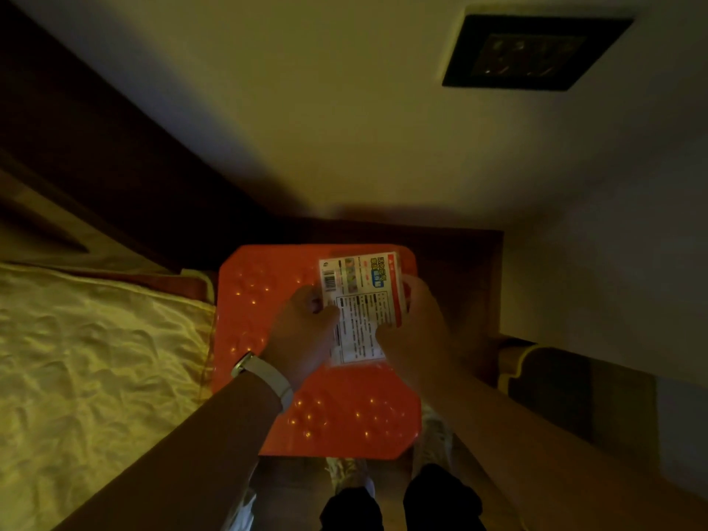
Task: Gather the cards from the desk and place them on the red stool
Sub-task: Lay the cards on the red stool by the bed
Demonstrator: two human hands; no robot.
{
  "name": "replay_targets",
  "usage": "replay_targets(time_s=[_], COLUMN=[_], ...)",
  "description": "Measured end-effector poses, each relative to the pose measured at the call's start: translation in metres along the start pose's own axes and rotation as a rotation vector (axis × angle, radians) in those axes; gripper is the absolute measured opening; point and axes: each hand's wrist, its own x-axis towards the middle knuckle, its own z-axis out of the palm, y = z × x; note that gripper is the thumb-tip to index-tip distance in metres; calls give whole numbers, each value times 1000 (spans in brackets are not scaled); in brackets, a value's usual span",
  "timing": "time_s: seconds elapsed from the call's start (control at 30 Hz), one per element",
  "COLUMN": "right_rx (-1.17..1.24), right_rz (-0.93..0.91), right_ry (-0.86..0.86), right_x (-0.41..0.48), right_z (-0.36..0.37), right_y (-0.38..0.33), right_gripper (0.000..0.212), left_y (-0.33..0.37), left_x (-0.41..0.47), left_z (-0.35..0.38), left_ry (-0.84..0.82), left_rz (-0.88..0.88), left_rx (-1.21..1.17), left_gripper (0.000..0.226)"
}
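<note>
A red plastic stool with a dimpled square seat stands in the middle of the head view. Over its far right part I hold a packet of cards, white with a red border, a barcode and printed text. My left hand, with a pale watch on the wrist, grips the packet's left edge. Its right edge and lower corner are held by my right hand. Whether the packet rests on the seat or hovers just above it is unclear.
A bed with a cream quilted cover lies left of the stool, dark wooden furniture behind it. A pale wall carries a dark socket plate. A padded chair arm sits to the right. My feet are below the stool.
</note>
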Motion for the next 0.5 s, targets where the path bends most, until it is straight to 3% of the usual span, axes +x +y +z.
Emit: replay_targets(time_s=[0.17, 0.33, 0.5], right_rx=[-95, -281, -494], right_rz=[-27, -81, -172], right_ry=[3, 31, -5], right_x=[-3, -13, -28], right_z=[5, -3, 0], right_y=[0, 0, -2], right_gripper=[69, 71, 88], left_y=[-11, -22, -32], left_x=[8, 0, -28], left_z=[-5, -9, 3], left_ry=[71, 112, 85], left_rz=[71, 129, 170], left_rx=[151, 299, 380], left_gripper=[19, 32, 72])
